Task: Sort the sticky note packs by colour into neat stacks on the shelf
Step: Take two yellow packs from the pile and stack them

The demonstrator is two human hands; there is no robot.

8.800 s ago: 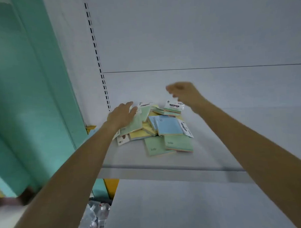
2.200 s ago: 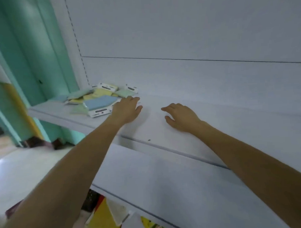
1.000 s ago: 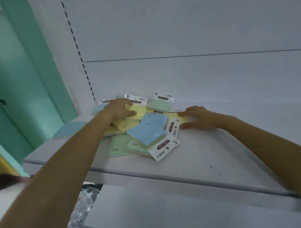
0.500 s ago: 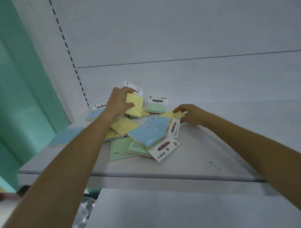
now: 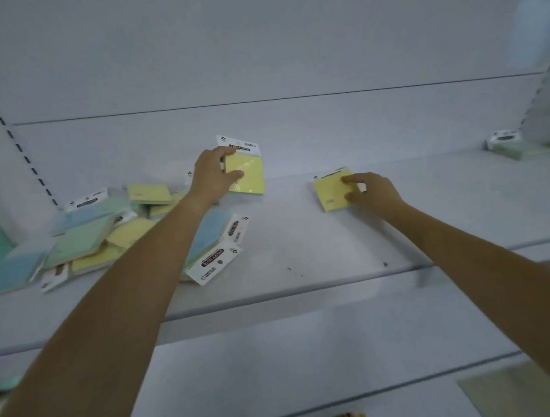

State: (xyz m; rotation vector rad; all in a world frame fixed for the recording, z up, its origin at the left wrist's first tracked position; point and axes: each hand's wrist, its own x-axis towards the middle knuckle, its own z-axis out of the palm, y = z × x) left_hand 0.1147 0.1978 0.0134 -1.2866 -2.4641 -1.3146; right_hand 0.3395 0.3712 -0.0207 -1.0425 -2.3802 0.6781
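So on the shelf [image 5: 300,245], the mixed pile of blue, green and yellow packs [image 5: 118,232] sits closest, over on the left. Further in, the right hand [image 5: 373,191] pinches the flat yellow pack [image 5: 330,190] lying on the shelf. The left hand [image 5: 211,176] grips the raised yellow pack [image 5: 249,175], held upright near the back. There's a green pack [image 5: 514,148] way off at the far right.

Shop, white gondola shelf [image 5: 300,245], slotted upright [image 5: 25,157], header-carded sticky note packs [image 5: 128,232]
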